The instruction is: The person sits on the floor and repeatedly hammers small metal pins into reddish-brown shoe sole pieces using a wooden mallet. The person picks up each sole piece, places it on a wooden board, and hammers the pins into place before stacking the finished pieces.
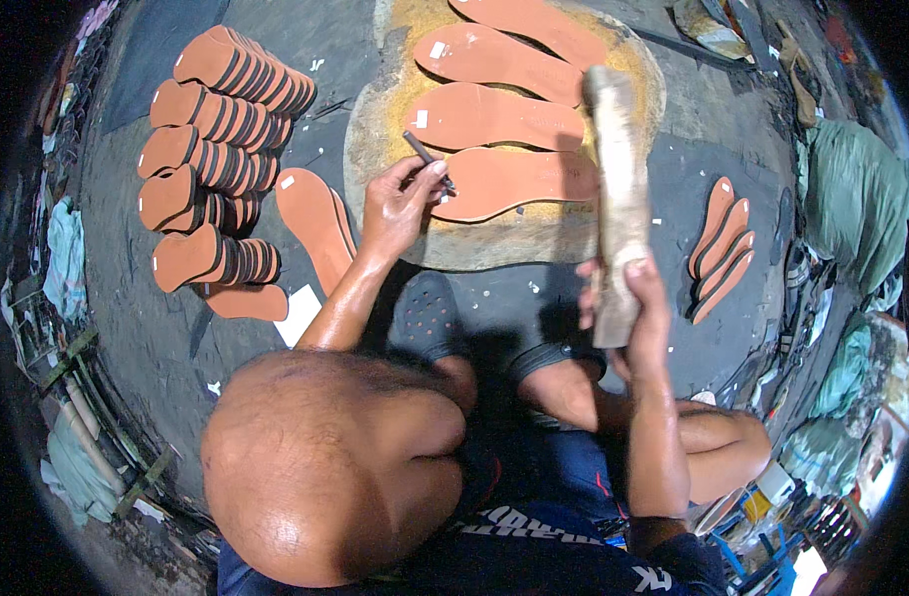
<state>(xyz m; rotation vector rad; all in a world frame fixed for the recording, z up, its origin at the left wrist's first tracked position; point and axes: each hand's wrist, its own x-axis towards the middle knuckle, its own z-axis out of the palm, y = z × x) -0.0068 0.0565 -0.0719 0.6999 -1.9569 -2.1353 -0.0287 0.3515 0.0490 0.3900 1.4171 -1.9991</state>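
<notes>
My left hand is closed around a thin dark metal rod, like a punch. Its lower tip is at the heel end of the nearest orange-brown shoe sole, beside a small white tag. A thick, worn wooden club is gripped near its lower end by my right hand. It stands over the toe ends of the soles and partly hides them. More such soles lie side by side behind the nearest one, on a broad flat slab with a yellowish top.
Several rows of stacked soles lean on the dark floor at left. Nearer my left forearm lie loose soles and a white paper. A small fan of soles is at right. Green sacks and clutter line the right edge.
</notes>
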